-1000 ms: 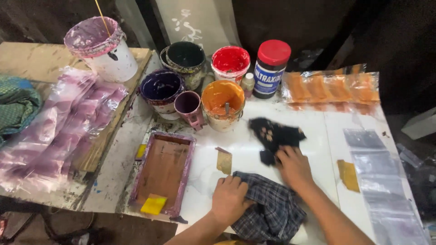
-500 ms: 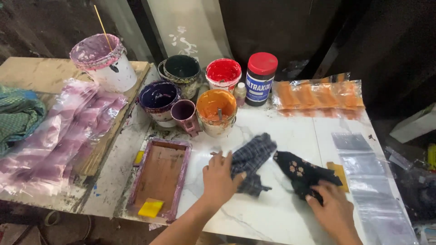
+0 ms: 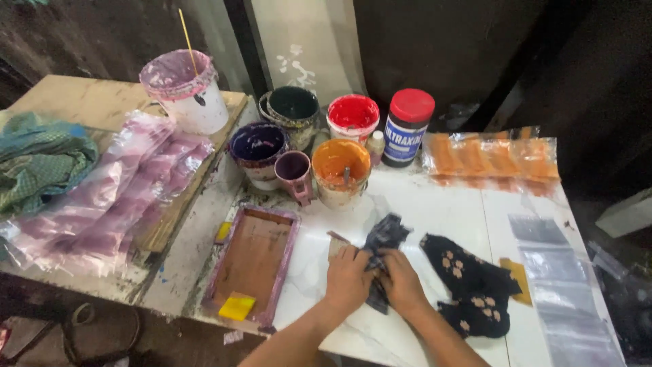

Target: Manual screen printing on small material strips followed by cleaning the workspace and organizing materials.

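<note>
A dark checked cloth (image 3: 382, 248) is gripped between both hands on the white table (image 3: 441, 204). The left hand (image 3: 348, 277) is closed on its left edge, and the right hand (image 3: 401, 282) is closed on its lower right part; the two hands lie side by side, almost touching. The cloth is bunched, with its long axis running from near the wrists up and slightly right, its free end pointing towards the pots. Just right of the right hand a black patterned sock (image 3: 472, 285) is spread flat, untouched.

Behind the cloth an orange pot (image 3: 341, 170) is seen with orange paint and a stirrer in it. A red tub (image 3: 352, 115) is filled with red paint, a purple bowl (image 3: 258, 148) with dark paint, and a mug (image 3: 295, 173) is stained purple. A white bucket (image 3: 185, 92) carries a stick. Left of the hands a framed screen (image 3: 252, 261) is laid flat, with a yellow sponge (image 3: 237, 306) at its near end.
</note>
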